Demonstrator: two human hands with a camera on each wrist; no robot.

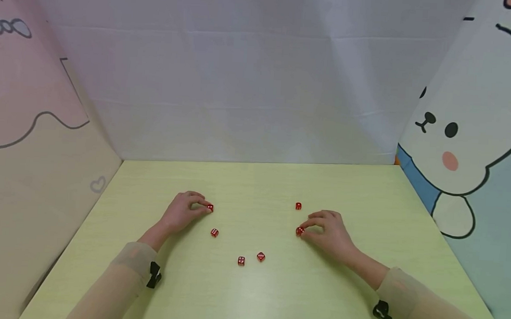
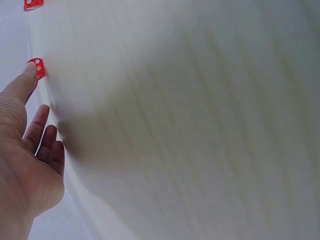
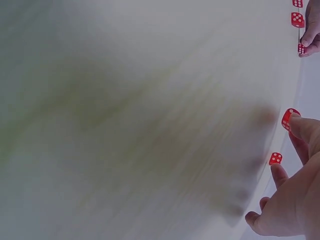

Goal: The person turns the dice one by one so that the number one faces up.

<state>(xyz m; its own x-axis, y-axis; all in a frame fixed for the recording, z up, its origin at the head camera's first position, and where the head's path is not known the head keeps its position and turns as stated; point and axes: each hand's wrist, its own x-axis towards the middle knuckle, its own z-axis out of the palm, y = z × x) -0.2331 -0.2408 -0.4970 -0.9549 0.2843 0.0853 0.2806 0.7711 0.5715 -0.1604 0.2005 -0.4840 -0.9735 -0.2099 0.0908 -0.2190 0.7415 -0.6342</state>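
Red dice (image 1: 261,257) lie spread across the worktop (image 1: 248,303), one die (image 1: 210,207) pinched in the left hand (image 1: 183,213) and a second die (image 1: 300,231) in the right hand (image 1: 330,235); a light fingertip grip on opposite faces should hold each steady without disturbing its neighbours.
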